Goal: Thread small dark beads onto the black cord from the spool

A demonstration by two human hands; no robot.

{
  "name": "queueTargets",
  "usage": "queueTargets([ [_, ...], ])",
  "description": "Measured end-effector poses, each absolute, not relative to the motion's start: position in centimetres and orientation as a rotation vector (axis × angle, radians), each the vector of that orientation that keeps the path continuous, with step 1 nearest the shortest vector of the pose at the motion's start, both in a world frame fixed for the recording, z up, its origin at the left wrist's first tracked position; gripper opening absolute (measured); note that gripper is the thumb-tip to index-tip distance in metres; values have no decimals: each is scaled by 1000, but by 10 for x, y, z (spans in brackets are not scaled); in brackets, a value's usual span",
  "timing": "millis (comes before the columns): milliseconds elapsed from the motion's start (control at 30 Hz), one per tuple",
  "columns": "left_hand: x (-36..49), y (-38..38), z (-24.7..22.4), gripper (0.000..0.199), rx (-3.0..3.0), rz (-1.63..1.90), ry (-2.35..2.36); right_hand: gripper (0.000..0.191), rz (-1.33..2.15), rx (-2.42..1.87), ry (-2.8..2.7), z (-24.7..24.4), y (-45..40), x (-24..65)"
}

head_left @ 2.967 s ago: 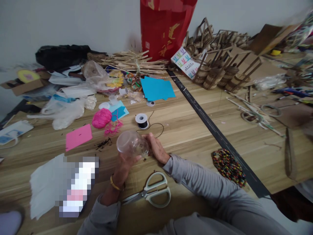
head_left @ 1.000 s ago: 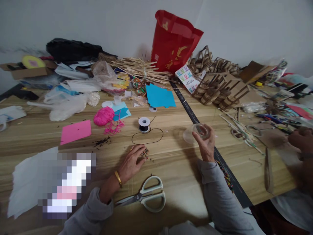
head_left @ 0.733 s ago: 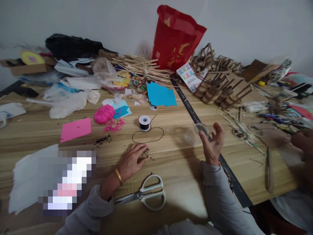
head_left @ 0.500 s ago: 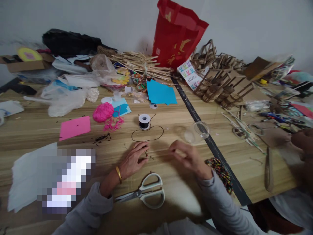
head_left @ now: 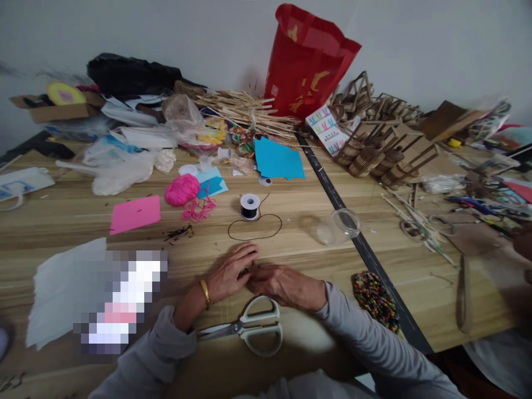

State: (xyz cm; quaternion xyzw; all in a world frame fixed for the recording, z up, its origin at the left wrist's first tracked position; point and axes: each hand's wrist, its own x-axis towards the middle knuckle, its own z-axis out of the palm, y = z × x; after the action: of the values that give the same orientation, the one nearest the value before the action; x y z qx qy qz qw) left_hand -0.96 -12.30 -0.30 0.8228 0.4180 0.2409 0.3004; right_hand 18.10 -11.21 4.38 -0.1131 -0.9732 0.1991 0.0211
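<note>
My left hand (head_left: pixel 229 272), with a gold bangle at the wrist, rests on the table with its fingers stretched out and the thumb apart. A few small dark beads (head_left: pixel 246 270) show by its thumb and fingertips, mostly hidden. My right hand (head_left: pixel 286 285) meets them from the right, its fingers bent and pressed together; what they hold, if anything, is hidden. White-handled scissors (head_left: pixel 261 331) lie just below both hands. Beyond the hands stands a spool of black cord (head_left: pixel 250 206), a loop of its cord (head_left: pixel 254 238) lying on the table.
A clear plastic cup (head_left: pixel 338 227) lies on its side at the right. Colourful strung beads (head_left: pixel 376 299) are beside my right forearm. Pink yarn (head_left: pixel 182 189), pink paper (head_left: pixel 136 214) and blue paper (head_left: pixel 279 159) lie farther back. Small baskets (head_left: pixel 369 158) and a red bag (head_left: pixel 310 66) stand behind.
My right hand has moved left and down from above the table to my left fingertips. My left hand stays about where it was. The whole view has shifted slightly.
</note>
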Motion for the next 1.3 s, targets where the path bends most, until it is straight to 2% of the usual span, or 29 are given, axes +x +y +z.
queueTargets([
  [400, -11, -124, -6, 48, 2257, 642, 1096, 17, 413, -465, -3024, 32, -113, 171],
  [633, -15, -127, -4, 46, 2204, 610, 1139, 16, 630, -823, -2808, 45, -107, 187],
  [833, -16, -127, 0, 59, 2156, 591, 1170, 20, 649, -1176, -2882, 50, -106, 196],
  [967, -16, -127, -2, 66, 2154, 561, 1174, 14, 660, -1191, -2888, 46, -106, 186],
  [1300, -9, -130, -9, 68, 2180, 621, 1256, 12, 685, -1126, -2785, 25, -95, 163],
])
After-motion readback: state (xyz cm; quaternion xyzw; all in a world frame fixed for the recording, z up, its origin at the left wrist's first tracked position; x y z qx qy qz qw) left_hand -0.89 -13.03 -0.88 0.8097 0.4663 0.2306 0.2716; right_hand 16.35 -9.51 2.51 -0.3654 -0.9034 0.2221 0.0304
